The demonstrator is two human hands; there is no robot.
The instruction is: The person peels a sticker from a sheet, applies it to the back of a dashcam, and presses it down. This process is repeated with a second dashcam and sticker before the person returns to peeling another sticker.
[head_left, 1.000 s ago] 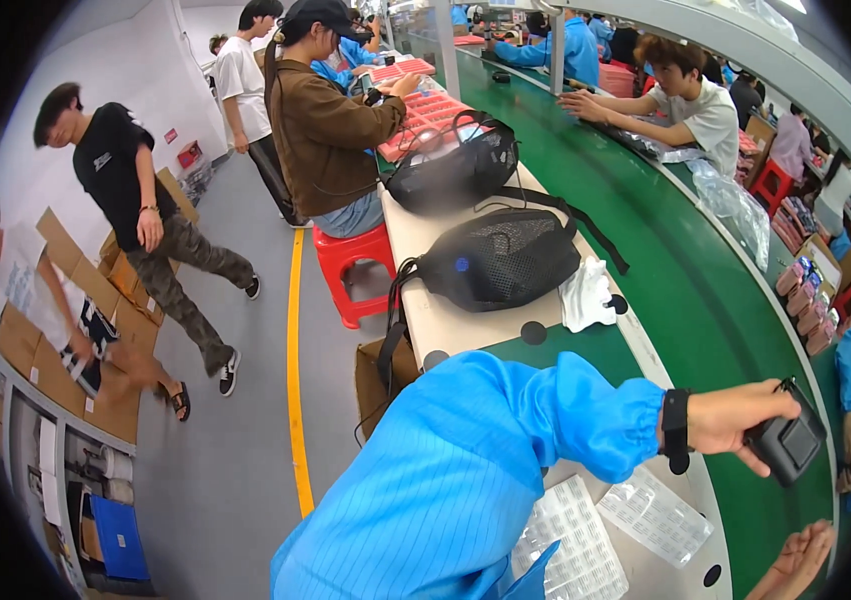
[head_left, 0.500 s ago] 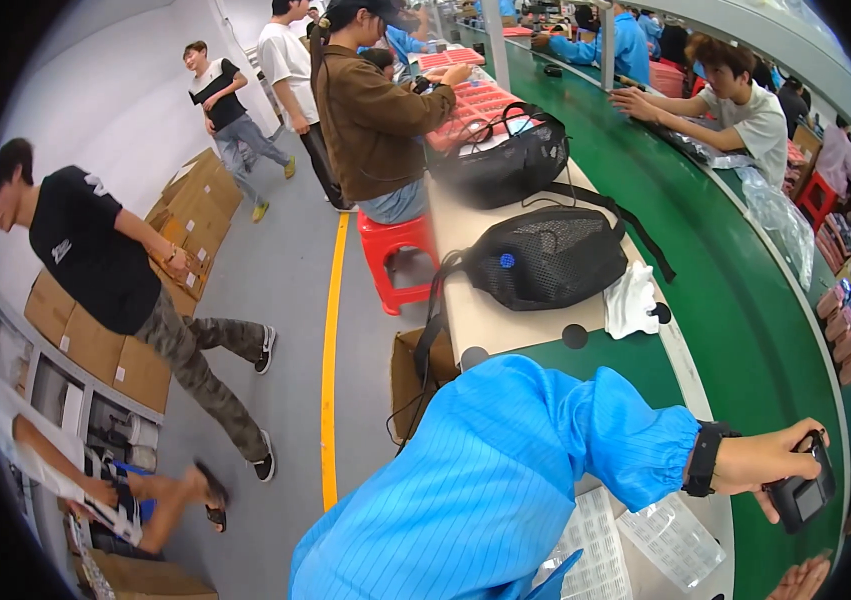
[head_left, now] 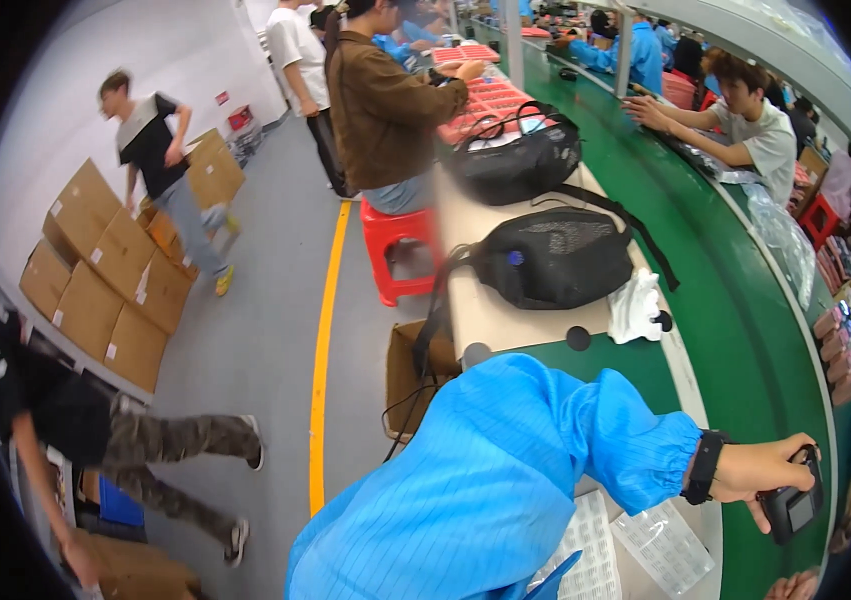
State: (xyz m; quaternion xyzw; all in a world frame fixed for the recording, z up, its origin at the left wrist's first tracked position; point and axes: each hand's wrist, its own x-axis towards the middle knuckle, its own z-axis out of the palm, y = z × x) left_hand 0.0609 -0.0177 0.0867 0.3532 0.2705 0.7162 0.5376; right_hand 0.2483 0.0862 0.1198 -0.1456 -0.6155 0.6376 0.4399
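My left arm, in a blue striped sleeve, reaches to the right over the table. A black strap circles its wrist. My left hand (head_left: pixel 760 476) is closed round a black handheld device (head_left: pixel 795 505) with a small grey screen, above the green conveyor belt (head_left: pixel 710 330). At the bottom right rim only part of my right hand (head_left: pixel 793 586) shows; its fingers are mostly cut off. Beneath the left forearm lie a white printed sheet (head_left: pixel 590 550) and a clear plastic sheet (head_left: pixel 667 545) with small printed labels.
Two black mesh bags (head_left: pixel 555 258) with straps and a white cloth (head_left: pixel 635 307) lie on the table. A person in brown sits on a red stool (head_left: pixel 400 255). Cardboard boxes (head_left: pixel 120 255) line the left wall. Two people are on the floor beyond the yellow line (head_left: pixel 323 370).
My left hand and the device have shifted slightly left and down. My right hand has dropped lower at the rim. The two people on the left have moved nearer along the floor.
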